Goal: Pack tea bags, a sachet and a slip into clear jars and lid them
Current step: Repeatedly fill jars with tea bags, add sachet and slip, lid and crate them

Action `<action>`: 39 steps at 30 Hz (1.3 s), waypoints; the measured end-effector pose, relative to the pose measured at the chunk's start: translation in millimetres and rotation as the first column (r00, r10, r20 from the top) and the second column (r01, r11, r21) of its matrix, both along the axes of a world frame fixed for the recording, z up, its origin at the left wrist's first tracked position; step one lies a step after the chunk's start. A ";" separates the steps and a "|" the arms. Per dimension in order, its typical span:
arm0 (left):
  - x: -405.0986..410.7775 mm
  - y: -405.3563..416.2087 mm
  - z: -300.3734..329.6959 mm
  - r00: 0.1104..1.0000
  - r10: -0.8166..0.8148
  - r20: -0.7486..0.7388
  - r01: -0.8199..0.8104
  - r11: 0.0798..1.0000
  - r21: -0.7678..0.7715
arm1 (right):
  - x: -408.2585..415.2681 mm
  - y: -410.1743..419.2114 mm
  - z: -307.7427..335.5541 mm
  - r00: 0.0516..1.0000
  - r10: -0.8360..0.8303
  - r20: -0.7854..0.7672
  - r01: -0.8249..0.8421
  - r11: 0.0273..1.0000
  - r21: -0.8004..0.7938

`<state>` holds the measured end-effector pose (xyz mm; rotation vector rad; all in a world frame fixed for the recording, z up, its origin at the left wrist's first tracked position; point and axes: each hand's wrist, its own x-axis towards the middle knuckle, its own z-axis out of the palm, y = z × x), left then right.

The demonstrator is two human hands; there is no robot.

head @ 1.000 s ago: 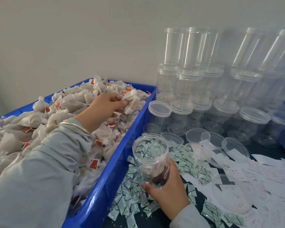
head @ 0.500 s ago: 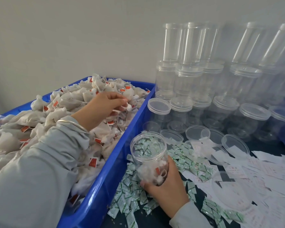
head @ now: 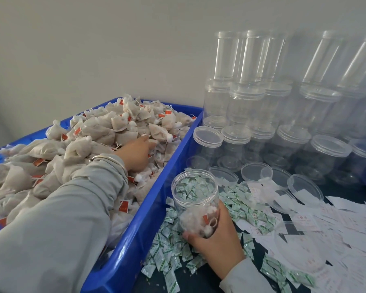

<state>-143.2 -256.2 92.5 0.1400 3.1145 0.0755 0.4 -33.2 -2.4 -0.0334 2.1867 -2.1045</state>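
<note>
A blue crate on the left is heaped with white tea bags carrying red tags. My left hand lies on the heap near the crate's right wall, fingers stretched out over the bags; its thumb is hidden. My right hand grips the lower part of an open clear jar, tilted towards the crate just right of its wall. A few tea bags sit in the jar's bottom. Green-and-white sachets are strewn under and around the jar. White paper slips lie to the right.
Stacks of lidded and open clear jars stand against the wall at the back right. Several loose clear lids lie upturned between the stacks and the slips. A bangle circles my left wrist.
My left hand let go of the bag it pinched and slid down and right over the heap. The jar stayed in my right hand, and tea bags now show in its bottom.
</note>
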 end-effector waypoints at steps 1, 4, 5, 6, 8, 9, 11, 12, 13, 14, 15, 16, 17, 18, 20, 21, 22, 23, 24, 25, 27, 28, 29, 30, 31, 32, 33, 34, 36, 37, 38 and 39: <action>0.5 -0.2 -0.9 1.000 -0.004 0.004 0.004 1.000 -0.008 | -1.1 0.6 -0.8 1.000 -0.007 -0.005 0.007 1.000 0.005; -0.1 -1.5 -3.1 1.000 -0.015 0.002 0.015 0.999 -0.039 | -0.5 -0.3 -0.7 1.000 -0.007 -0.019 0.007 1.000 0.017; -0.7 -1.6 -4.1 1.000 -0.019 0.015 0.019 0.999 -0.044 | -0.7 -0.2 -1.5 1.000 0.001 -0.027 0.000 1.000 0.023; -1.3 -1.3 -4.3 1.000 -0.010 0.027 0.011 0.999 -0.036 | -0.9 -0.1 -3.0 1.000 0.001 -0.031 0.000 1.000 0.030; -1.4 -1.1 -4.8 0.999 0.017 0.034 -0.017 1.000 0.005 | -0.4 0.1 -4.1 0.999 0.000 -0.036 0.002 0.999 0.047; -1.1 -1.2 -4.8 0.999 0.026 0.031 -0.027 0.999 0.020 | -0.7 0.3 -4.5 0.999 0.000 -0.040 0.002 0.998 0.055; -0.5 -1.1 -4.4 0.999 0.035 0.026 -0.035 0.999 0.021 | -0.8 0.6 -4.2 0.999 -0.002 -0.047 0.005 0.997 0.072; -0.5 -0.8 -4.5 0.999 0.034 0.027 -0.034 0.999 -0.001 | -0.8 0.6 -4.1 0.999 -0.006 -0.049 0.009 0.997 0.079; -0.5 -0.6 -4.2 0.999 0.040 0.027 -0.040 0.999 -0.026 | -0.8 1.1 -4.5 0.999 -0.007 -0.051 0.011 0.996 0.087; -0.3 -0.7 -4.0 0.998 0.061 0.018 -0.060 0.998 -0.030 | -0.8 1.6 -5.5 0.999 -0.005 -0.054 0.010 0.996 0.093; 0.4 -0.5 -3.1 0.996 0.094 0.007 -0.094 0.995 -0.019 | -0.8 1.7 -5.7 0.998 -0.001 -0.055 0.007 0.995 0.100; 0.5 -0.4 -2.1 0.992 0.123 -0.024 -0.123 0.992 -0.005 | -0.6 1.6 -5.6 0.999 0.003 -0.051 0.003 0.995 0.104; 1.0 0.3 0.0 0.988 0.136 -0.067 -0.136 0.991 0.016 | -1.0 1.4 -5.4 0.999 0.005 -0.046 0.000 0.994 0.105; 0.9 0.8 1.9 0.983 0.138 -0.119 -0.132 0.990 0.055 | -1.4 1.2 -5.1 0.999 0.004 -0.039 0.000 0.995 0.095; 1.8 0.7 5.9 0.962 0.185 -0.203 -0.130 0.958 0.257 | -1.8 0.1 -3.0 0.999 0.000 -0.032 0.002 0.998 0.070; 2.4 0.9 9.0 0.952 0.234 -0.196 -0.136 0.901 0.413 | -1.7 -0.4 -2.4 0.999 -0.005 -0.033 0.007 0.998 0.064; 2.8 1.2 12.3 0.947 0.270 -0.172 -0.132 0.819 0.559 | -1.5 -0.6 -2.4 0.999 -0.010 -0.034 0.012 0.998 0.056; 4.5 2.5 16.5 0.951 0.279 -0.134 -0.112 0.715 0.691 | -1.5 -0.5 -2.2 0.999 -0.014 -0.034 0.015 0.999 0.048; 8.0 5.6 21.8 0.961 0.260 -0.090 -0.086 0.592 0.802 | -1.3 -0.4 -2.4 0.999 -0.014 -0.035 0.016 0.999 0.046; 11.6 9.8 26.9 0.973 0.224 -0.053 -0.058 0.462 0.885 | -1.3 -0.7 -2.3 0.999 -0.011 -0.036 0.013 0.999 0.050; 20.4 19.5 35.7 0.990 0.137 -0.026 -0.012 0.274 0.962 | -1.8 -0.5 -4.2 1.000 0.008 -0.029 -0.007 0.999 0.051; 24.3 24.2 38.3 0.996 0.084 -0.022 0.002 0.223 0.975 | -2.0 -0.1 -4.7 1.000 0.017 -0.021 -0.016 0.999 0.043; 27.6 28.4 39.7 1.000 0.026 -0.014 0.009 0.184 0.983 | -2.4 0.0 -5.5 1.000 0.018 -0.016 -0.018 0.999 0.040; 31.1 32.0 41.1 0.999 -0.041 -0.005 0.011 0.151 0.988 | -2.4 -0.2 -6.1 1.000 0.016 -0.017 -0.015 0.999 0.052; 34.6 35.1 42.6 0.994 -0.111 0.001 0.013 0.126 0.992 | -2.7 -0.6 -6.8 1.000 0.012 -0.026 -0.011 0.997 0.073; 38.2 37.9 44.1 0.984 -0.181 0.005 0.014 0.109 0.994 | -2.8 -0.6 -7.9 0.999 0.007 -0.031 -0.004 0.996 0.084; 42.3 39.8 45.7 0.968 -0.250 0.012 0.014 0.101 0.995 | -2.7 -0.6 -7.9 0.999 0.000 -0.032 0.003 0.996 0.086; 45.9 41.6 46.8 0.949 -0.316 0.017 0.013 0.093 0.996 | -2.6 -0.1 -8.4 0.999 -0.004 -0.033 0.007 0.996 0.089; 50.6 43.8 47.6 0.912 -0.408 0.032 0.001 0.079 0.997 | -1.8 0.0 -7.1 0.999 0.000 -0.040 0.004 0.994 0.111; 51.9 44.0 47.4 0.902 -0.431 0.038 -0.003 0.080 0.997 | -1.7 0.4 -7.0 0.999 0.003 -0.041 0.002 0.993 0.118; 52.2 44.0 47.0 0.898 -0.438 0.039 -0.002 0.083 0.997 | -1.6 0.6 -6.9 0.999 0.005 -0.045 0.001 0.993 0.117; 51.8 43.0 47.3 0.900 -0.434 0.038 -0.005 0.078 0.997 | -2.0 1.0 -6.9 0.999 0.004 -0.048 0.002 0.993 0.117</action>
